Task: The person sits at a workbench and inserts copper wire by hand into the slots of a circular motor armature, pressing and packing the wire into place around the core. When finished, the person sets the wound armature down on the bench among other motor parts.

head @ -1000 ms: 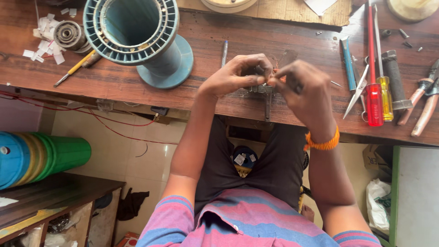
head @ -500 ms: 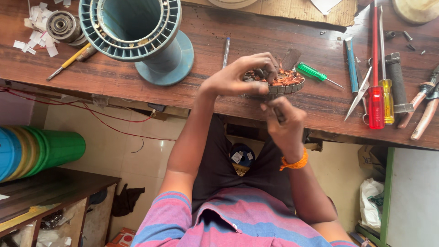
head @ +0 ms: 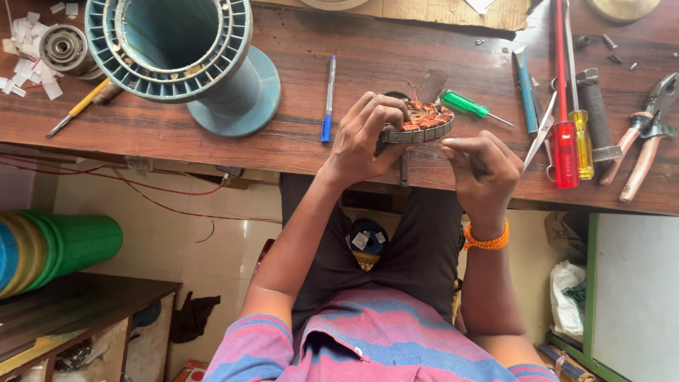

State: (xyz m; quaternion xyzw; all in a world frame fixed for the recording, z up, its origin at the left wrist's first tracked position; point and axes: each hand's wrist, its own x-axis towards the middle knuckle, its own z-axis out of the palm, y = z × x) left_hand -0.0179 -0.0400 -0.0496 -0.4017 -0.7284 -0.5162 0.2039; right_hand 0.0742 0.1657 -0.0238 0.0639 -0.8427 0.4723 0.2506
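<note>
Your left hand (head: 364, 138) has its grip clamped on the round stator with copper windings (head: 419, 122), held tilted at the near edge of the wooden surface (head: 297, 134). Your right hand (head: 484, 170) sits just beside it, fingers pinched together, on what I cannot tell. A green screwdriver (head: 467, 105) lies just behind the stator.

Left hand (head: 364, 138) grips a round stator with copper windings (head: 422, 122) at the wooden bench (head: 297, 134) edge; right hand (head: 484, 170) pinched just beside it.
</note>
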